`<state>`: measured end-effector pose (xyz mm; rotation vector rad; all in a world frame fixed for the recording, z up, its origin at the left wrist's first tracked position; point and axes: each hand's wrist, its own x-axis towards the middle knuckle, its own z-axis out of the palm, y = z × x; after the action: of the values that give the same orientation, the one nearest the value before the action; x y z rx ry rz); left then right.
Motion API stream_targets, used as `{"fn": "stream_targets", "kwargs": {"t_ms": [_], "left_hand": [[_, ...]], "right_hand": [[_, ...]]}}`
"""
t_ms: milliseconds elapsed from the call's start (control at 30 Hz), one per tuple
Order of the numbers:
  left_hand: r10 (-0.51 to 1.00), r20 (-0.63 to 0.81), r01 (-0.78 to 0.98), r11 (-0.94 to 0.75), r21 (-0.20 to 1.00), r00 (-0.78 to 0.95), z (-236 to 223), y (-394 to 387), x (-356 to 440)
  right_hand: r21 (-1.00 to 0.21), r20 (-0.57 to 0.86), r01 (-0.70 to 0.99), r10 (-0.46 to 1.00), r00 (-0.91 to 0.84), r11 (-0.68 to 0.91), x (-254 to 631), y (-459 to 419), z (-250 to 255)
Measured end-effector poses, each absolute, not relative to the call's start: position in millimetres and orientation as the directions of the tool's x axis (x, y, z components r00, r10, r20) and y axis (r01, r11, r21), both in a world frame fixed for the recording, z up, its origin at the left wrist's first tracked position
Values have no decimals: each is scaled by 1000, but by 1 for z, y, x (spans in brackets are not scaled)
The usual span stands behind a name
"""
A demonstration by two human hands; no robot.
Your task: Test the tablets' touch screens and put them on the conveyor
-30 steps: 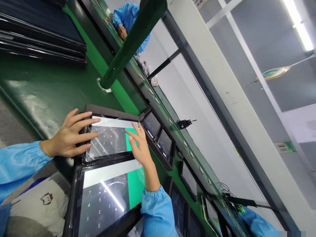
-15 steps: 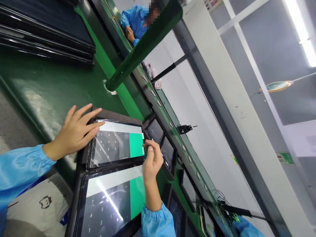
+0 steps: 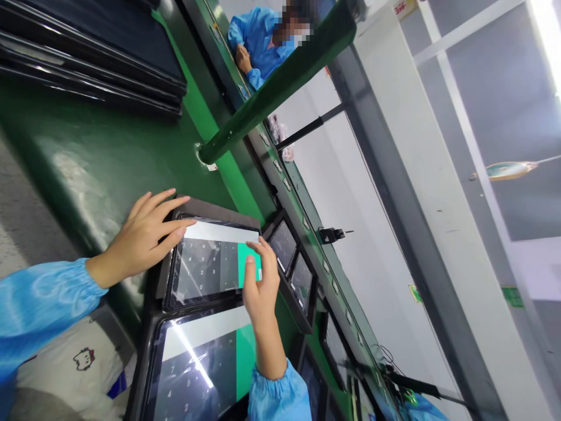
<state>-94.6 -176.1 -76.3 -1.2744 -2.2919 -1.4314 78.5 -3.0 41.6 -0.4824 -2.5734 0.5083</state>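
Note:
A tablet [image 3: 205, 272] with a keypad and green strip on its lit screen lies in a dark holder [image 3: 232, 215]. Spread fingers of my left hand [image 3: 146, 237] rest at the tablet's left upper corner, with the index fingertip over the white bar. Above the green strip at the right end is my right hand [image 3: 263, 283]; its fingers are slightly bent, the thumb stands apart, and nothing is held. Whether its fingertips touch the glass I cannot tell. A second tablet [image 3: 201, 362], showing the same keypad, lies nearer to me, partly behind my right forearm.
Stacked black flat panels [image 3: 96, 58] lie at the upper left of the green bench [image 3: 109, 158]. A green post [image 3: 272, 88] rises from it. More dark-screened tablets [image 3: 302, 278] sit to the right. Across the bench sits a person in blue [image 3: 258, 41].
My right hand has moved from the tablet's right edge in over the green strip, with its thumb more extended. My left hand stays at the corner. The whole view has shifted slightly.

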Motion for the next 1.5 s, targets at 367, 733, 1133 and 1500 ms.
{"fn": "stream_targets", "kwargs": {"t_ms": [367,733,1133,1500], "left_hand": [[548,534,709,164,686,-644,-79,-173,-97],[546,513,672,129,730,-662,-82,-172,-99],[544,504,651,105,752,-670,-83,-173,-101],[547,501,640,87,763,-671,-87,-172,-103]], "right_hand": [[-833,-185,528,815,-549,166,127,82,16],[-851,35,412,817,-576,327,116,65,22],[-450,300,356,514,-803,819,102,26,39],[-366,12,368,400,-916,855,98,28,31]]}}
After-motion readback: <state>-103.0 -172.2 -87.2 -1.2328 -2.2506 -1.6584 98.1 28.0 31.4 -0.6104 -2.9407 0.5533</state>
